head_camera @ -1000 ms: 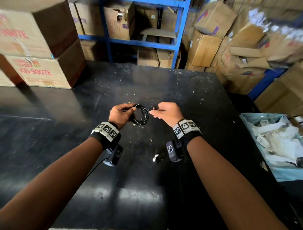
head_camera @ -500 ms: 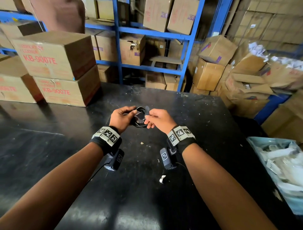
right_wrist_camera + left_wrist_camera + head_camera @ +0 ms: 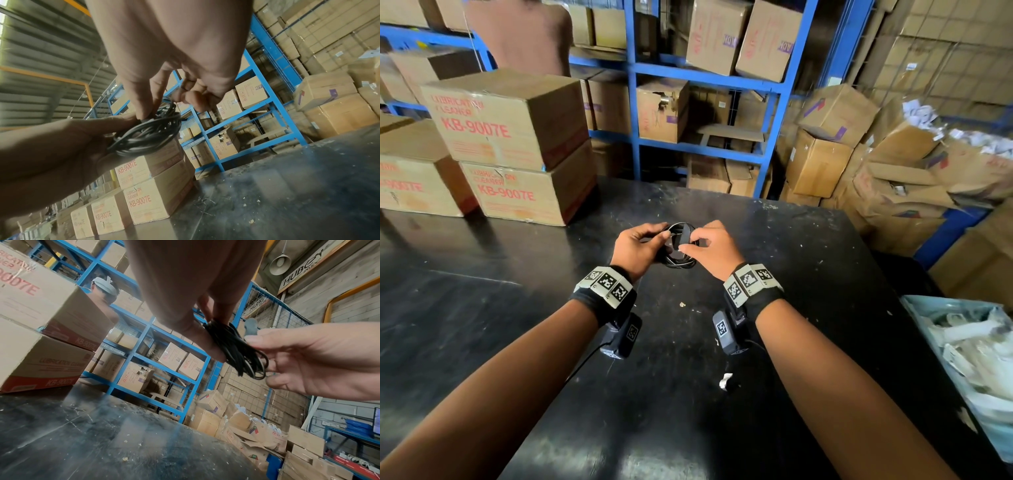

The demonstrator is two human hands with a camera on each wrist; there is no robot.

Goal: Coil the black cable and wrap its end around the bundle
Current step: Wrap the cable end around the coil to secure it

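Note:
The black cable is a small coiled bundle held just above the black table, between both hands. My left hand grips one side of the coil with thumb and curled fingers. My right hand pinches the other side of the bundle between thumb and index finger. In the left wrist view a grey plug end sticks up above the right index finger. Part of the coil is hidden behind the fingers.
Stacked cardboard boxes stand on the table's back left. A blue shelf rack full of boxes stands behind, with a person near it. A bin of white plastic pieces sits at the right. A white scrap lies on the table.
The right hand has closed in on the coil and now pinches it beside the left hand. The head view has tilted upward, showing more shelves.

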